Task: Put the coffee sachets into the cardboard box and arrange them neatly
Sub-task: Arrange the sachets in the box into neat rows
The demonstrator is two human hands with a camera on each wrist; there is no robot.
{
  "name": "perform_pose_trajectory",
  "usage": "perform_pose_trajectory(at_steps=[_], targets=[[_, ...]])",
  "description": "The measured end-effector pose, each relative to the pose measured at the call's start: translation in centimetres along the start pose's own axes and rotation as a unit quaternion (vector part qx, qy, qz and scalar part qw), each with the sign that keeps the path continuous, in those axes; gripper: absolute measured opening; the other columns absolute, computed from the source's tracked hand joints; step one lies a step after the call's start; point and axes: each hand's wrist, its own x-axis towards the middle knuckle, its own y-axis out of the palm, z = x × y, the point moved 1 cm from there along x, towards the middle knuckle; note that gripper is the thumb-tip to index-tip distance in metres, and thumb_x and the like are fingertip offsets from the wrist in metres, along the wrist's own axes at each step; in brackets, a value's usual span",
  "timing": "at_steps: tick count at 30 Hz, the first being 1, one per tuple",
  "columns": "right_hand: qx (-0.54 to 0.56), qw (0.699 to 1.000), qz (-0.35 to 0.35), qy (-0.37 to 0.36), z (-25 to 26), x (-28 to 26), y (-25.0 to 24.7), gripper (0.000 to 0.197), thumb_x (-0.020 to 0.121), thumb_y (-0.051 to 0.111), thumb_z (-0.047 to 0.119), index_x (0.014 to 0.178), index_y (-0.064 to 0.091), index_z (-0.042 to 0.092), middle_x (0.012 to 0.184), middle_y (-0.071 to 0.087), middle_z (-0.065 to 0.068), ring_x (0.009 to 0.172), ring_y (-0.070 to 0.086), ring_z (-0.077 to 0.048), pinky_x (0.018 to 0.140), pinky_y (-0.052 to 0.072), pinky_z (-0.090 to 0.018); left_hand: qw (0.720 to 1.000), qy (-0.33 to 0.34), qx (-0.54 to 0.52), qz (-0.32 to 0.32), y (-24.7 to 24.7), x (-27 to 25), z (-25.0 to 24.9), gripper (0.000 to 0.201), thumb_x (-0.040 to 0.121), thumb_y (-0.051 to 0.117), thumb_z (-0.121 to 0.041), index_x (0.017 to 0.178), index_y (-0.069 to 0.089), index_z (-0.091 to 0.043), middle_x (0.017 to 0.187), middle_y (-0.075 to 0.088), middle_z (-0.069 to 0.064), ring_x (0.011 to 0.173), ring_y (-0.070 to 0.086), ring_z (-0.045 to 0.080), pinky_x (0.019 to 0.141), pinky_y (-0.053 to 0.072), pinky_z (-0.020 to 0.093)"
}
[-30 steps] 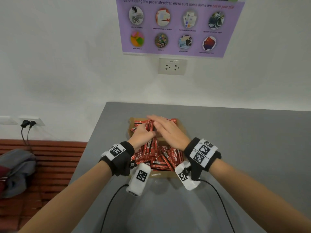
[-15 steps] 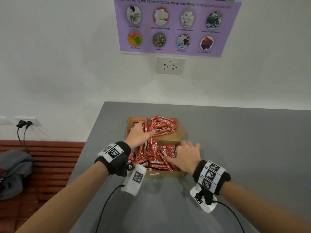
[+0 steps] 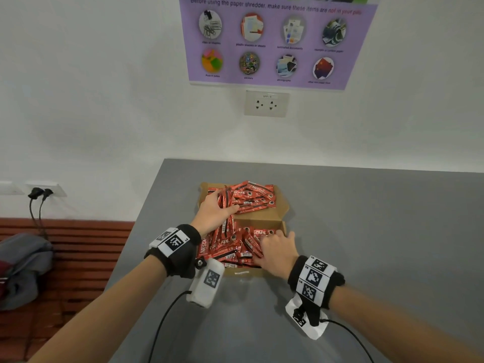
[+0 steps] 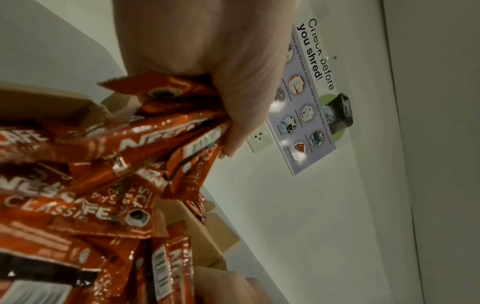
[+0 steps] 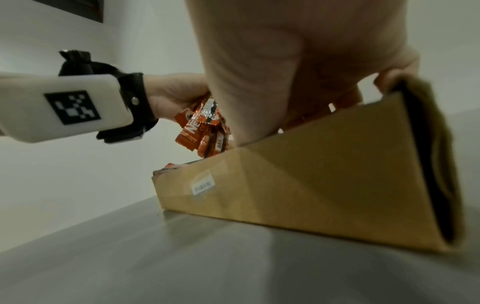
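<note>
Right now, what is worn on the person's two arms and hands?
Both forearms are bare, without sleeves. Each wrist has a black band with white tags printed with black square codes. Under each wrist hangs a white camera block with the same kind of code, and a thin black cable runs back from it.

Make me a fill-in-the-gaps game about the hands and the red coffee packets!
1. The left hand grips a bunch of red coffee ____.
2. The packets lie in a brown ____ box.
3. The box stands on a ____ table.
4. The right hand rests at the ____ end of the box.

Missing words: sachets; cardboard; grey; near
</note>
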Motion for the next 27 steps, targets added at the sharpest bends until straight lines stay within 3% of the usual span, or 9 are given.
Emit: perform_pose_trajectory(at_steps=[4,8,10,12,15,19,24,27], targets=[[0.02,1.0,-0.001,-0.017,-0.2,-0.1,-0.5,0.03,0.091,0.045,0.041,0.096,0.055,0.014,0.103,0.063,-0.007,0.101,0.053,-0.027,0.095,0.032,-0.044,1.0,0.008,0.0,-0.007,0.0,0.1,0.0,0.044,0.086,0.066,-0.018,0.126,0.049,-0.01,0.109,0.066,0.009,0.093,0.067,0.022,0.088,0.054,0.041],[0.136,0.99,-0.028,-0.012,-1.2,0.1,-1.8,0.024,0.094,0.04,0.034,0.091,0.053,0.014,0.093,0.062,-0.004,0.09,0.055,-0.024,0.095,0.033,-0.044,0.999,0.016,-0.008,-0.041,-0.5,0.2,0.2,0.026,0.087,0.064,-0.016,0.111,0.053,-0.011,0.102,0.067,0.009,0.08,0.067,0.018,0.074,0.055,0.03],[0.179,0.981,-0.064,-0.027,-1.3,0.4,-2.7,0.02,0.094,0.041,0.029,0.092,0.053,0.013,0.089,0.062,-0.003,0.082,0.057,-0.022,0.092,0.036,-0.042,0.997,0.015,-0.012,-0.07,-0.9,0.3,0.2,0.025,0.087,0.064,-0.018,0.109,0.054,-0.013,0.102,0.067,0.009,0.083,0.067,0.019,0.076,0.055,0.033],[0.208,0.973,-0.075,-0.063,-0.7,0.7,-3.3,0.016,0.094,0.044,0.025,0.098,0.053,0.012,0.086,0.063,-0.003,0.075,0.059,-0.022,0.084,0.045,-0.039,0.994,0.023,0.003,-0.104,-1.2,0.4,0.0,0.029,0.088,0.064,-0.019,0.114,0.054,-0.011,0.102,0.065,0.007,0.087,0.065,0.02,0.078,0.053,0.032],[0.26,0.957,-0.031,-0.121,1.2,0.9,-3.8,0.018,0.093,0.051,0.018,0.106,0.05,0.007,0.091,0.064,-0.007,0.073,0.063,-0.023,0.068,0.055,-0.036,0.986,0.049,0.047,-0.155,-2.0,0.6,-0.6,0.031,0.089,0.062,-0.019,0.115,0.053,-0.006,0.099,0.062,0.006,0.091,0.061,0.021,0.077,0.047,0.029],[0.214,0.963,-0.011,-0.165,3.2,1.4,-3.7,0.027,0.09,0.055,0.021,0.111,0.047,0.007,0.103,0.064,-0.012,0.086,0.063,-0.03,0.074,0.052,-0.041,0.976,0.074,0.072,-0.19,-3.0,0.9,-1.0,0.027,0.089,0.061,-0.02,0.111,0.054,-0.006,0.103,0.064,0.011,0.096,0.062,0.026,0.084,0.049,0.035],[0.111,0.972,-0.057,-0.197,5.3,1.7,-3.9,0.04,0.09,0.054,0.04,0.111,0.051,0.006,0.108,0.061,-0.012,0.094,0.06,-0.031,0.077,0.046,-0.04,0.974,0.083,0.08,-0.195,-2.7,0.8,-1.2,0.031,0.089,0.061,-0.02,0.115,0.053,-0.006,0.108,0.064,0.01,0.099,0.061,0.024,0.082,0.045,0.029],[0.099,0.974,-0.061,-0.192,5.9,2.1,-4.2,0.045,0.085,0.06,0.042,0.111,0.054,0.005,0.109,0.06,-0.012,0.098,0.058,-0.031,0.082,0.048,-0.043,0.975,0.084,0.079,-0.189,-2.2,0.7,-1.4,0.029,0.089,0.061,-0.021,0.114,0.054,-0.007,0.107,0.064,0.01,0.098,0.06,0.022,0.081,0.044,0.028]])
